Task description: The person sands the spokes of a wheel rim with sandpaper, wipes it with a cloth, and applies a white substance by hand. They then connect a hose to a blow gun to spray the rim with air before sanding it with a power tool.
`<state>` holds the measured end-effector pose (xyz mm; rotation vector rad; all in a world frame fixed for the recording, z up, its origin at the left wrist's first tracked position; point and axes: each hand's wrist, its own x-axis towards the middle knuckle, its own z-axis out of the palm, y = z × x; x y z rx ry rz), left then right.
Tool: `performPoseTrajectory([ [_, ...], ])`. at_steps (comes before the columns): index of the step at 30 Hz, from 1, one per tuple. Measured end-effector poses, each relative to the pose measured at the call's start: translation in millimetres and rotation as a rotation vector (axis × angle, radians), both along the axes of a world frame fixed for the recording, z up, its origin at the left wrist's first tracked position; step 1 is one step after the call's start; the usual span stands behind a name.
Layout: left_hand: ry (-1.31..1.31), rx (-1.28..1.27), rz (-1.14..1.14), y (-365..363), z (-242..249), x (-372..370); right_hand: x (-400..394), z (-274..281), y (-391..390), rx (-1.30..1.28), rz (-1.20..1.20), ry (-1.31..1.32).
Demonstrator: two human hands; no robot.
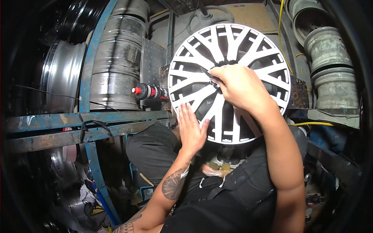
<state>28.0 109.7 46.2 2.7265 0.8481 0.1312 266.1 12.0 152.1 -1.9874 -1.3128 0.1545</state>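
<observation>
A white wheel rim with dark recesses between its spokes (pixel 264 72) faces me over my lap. My left hand (pixel 191 128) lies on its lower left edge, fingers stretched out flat and thumb apart. Over the hub, my right hand (pixel 237 83) is closed, with a small dark pointed tool (pixel 205 72) sticking out past the fingers to the left. The tool's tip is close over the spokes near the hub; the rest is hidden in the hand, so I cannot tell its kind. Part of the hub is covered by this hand.
A dark bottle with a red cap (pixel 149 92) lies left of the wheel. Stacked metal rims (pixel 118 58) stand behind a blue metal frame (pixel 50 120), and more rims (pixel 330 58) are at the right. A yellow cable (pixel 280 27) hangs there. A steering wheel (pixel 210 16) is at the back.
</observation>
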Motion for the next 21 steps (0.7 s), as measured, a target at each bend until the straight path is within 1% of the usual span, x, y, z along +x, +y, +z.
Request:
performPoseTrajectory([
  [2,0.057,0.009,-0.04,-18,4,-7,3,0,1,-0.009,-0.005,0.008],
  [4,0.038,-0.013,-0.058,-31,3,-13,5,-1,5,-0.006,-0.02,0.01],
  [6,0.031,-0.046,-0.077,-43,4,-17,10,-2,6,0.069,-0.041,0.011],
  [7,0.031,-0.045,-0.073,-43,4,-17,14,-2,5,0.106,-0.053,0.01],
  [8,-0.01,-0.027,-0.024,-37,3,-12,20,-1,2,0.114,-0.101,0.024],
  [10,-0.086,0.004,0.075,-13,0,4,33,-2,-9,0.126,-0.198,0.06],
  [11,-0.088,0.048,0.113,6,-12,9,40,1,-16,0.119,-0.2,0.074],
  [14,-0.056,0.061,0.233,48,-14,33,46,13,-29,0.06,-0.26,0.178],
  [16,0.002,0.08,0.234,68,-13,42,49,11,-32,0.026,-0.253,0.194],
  [17,-0.026,0.068,0.195,79,-14,45,50,14,-35,-0.022,-0.239,0.176],
  [21,-0.08,0.068,0.043,124,-22,55,52,18,-40,0.001,-0.275,0.2],
])
